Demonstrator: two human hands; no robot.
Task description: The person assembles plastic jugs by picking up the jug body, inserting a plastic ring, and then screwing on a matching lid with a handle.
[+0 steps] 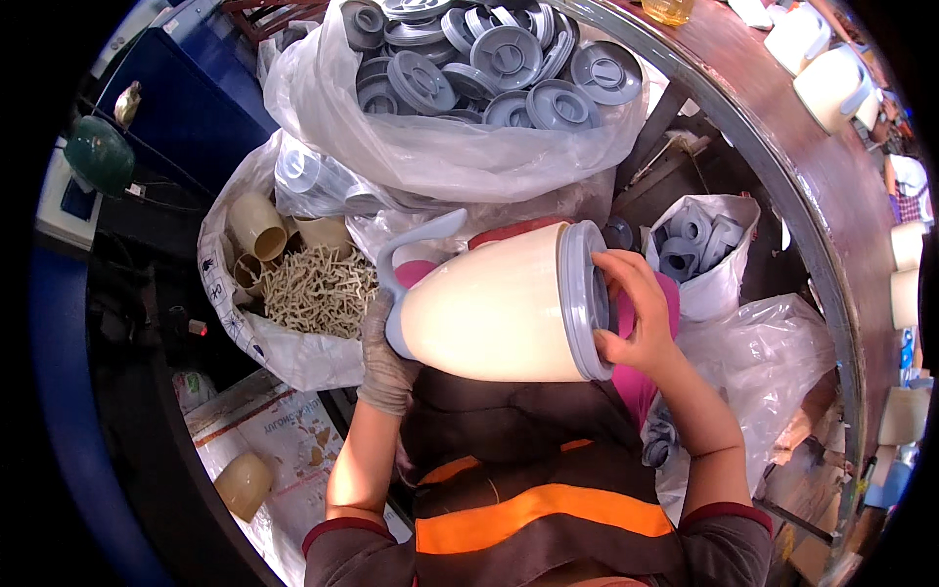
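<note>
A cream-coloured jug (489, 313) with a grey handle (430, 235) lies on its side in front of me, above my lap. My left hand (384, 357), in a grey-brown glove, is closed round its narrow grey end, near the foot of the handle. The wide end is fitted with a round grey cap (584, 303) and points right. My bare right hand (636, 308) grips that cap, with thumb and fingers at its rim. Part of the cap's outer face is hidden by the fingers.
A large clear bag (450, 161) of grey round caps (506, 57) stands ahead. To its left, a white sack (230, 318) holds cream shells and beige strips (318, 293). Grey parts (690, 235) fill a small bag at right. A curved table (753, 88) carries finished-looking jugs (831, 88).
</note>
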